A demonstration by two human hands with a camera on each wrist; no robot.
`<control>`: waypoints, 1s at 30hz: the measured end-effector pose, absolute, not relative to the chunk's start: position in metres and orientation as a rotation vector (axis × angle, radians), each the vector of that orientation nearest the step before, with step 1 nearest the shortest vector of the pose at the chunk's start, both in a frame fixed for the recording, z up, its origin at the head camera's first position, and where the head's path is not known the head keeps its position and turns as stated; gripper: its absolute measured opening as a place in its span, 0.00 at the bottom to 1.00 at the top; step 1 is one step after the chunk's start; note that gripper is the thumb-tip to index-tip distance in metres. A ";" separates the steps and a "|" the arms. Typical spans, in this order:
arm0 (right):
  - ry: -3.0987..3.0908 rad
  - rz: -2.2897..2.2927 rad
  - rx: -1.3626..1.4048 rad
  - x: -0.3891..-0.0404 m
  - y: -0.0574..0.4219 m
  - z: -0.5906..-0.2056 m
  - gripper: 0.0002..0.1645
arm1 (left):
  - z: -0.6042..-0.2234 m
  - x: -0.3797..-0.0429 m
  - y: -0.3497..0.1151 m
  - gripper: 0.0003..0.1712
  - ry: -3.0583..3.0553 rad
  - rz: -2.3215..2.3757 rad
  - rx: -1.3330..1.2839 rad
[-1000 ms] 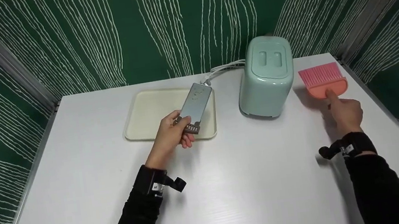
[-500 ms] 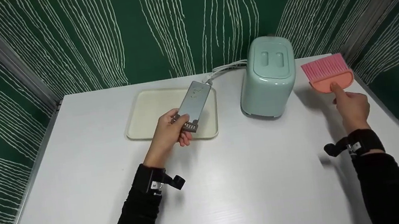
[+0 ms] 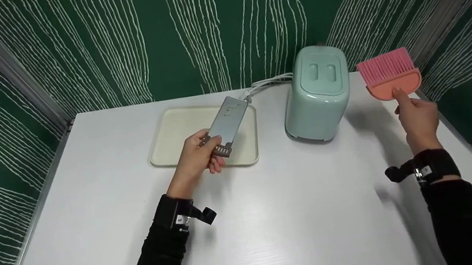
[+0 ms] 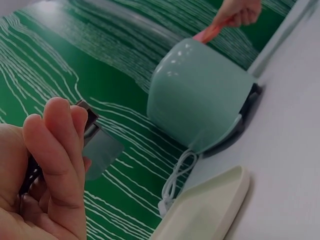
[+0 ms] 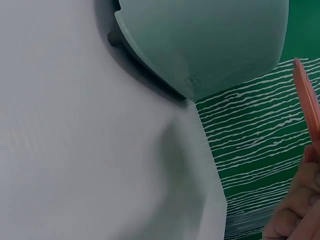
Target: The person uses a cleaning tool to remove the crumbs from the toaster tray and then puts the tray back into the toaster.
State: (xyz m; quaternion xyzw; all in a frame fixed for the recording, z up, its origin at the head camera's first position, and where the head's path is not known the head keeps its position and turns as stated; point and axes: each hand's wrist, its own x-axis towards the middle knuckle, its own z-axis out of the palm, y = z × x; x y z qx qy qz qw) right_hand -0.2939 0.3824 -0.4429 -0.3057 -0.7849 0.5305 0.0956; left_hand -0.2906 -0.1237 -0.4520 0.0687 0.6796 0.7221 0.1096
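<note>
Pink-and-orange brush (image 3: 390,75) is up in my right hand (image 3: 418,119), off the surface (image 3: 291,215) at its right end. Thumb presses on the orange base, fingers curl in, so that hand pinches the brush. My left hand (image 3: 197,155) grips the metal tool (image 3: 226,120) by its dark slotted end, thumb on top, raised over the right part of the cream tray (image 3: 177,133).

Relation that matters, as I judge it: the mint-green appliance (image 3: 317,95) stands between my two hands, brush to the right of it and apart, right hand nearer. Brush lies straight ahead of the right hand, bristles away from me toward the green wall (image 3: 162,47), bristle edge running roughly left to right, right end a bit farther off; right wrist view shows it nearly edge-on. Metal tool's long axis runs away from me and slants right, lining up with the white cord (image 3: 272,80) in the head view only; left wrist view has them apart.

Counts: one brush, one metal tool, one appliance, one tray, two hands, both full. Cord strands overlap, can't count them. Two black wrist mounts (image 3: 169,212), one per arm
</note>
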 end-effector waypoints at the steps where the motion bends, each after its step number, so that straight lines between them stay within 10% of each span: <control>1: -2.320 1.564 -0.888 -0.294 0.380 -0.441 0.38 | -0.452 -0.291 -0.125 0.13 1.998 2.123 0.200; 30: -2.280 1.433 -0.333 -0.300 0.288 -0.392 0.37 | -0.455 -0.289 -0.153 0.13 2.014 2.021 0.208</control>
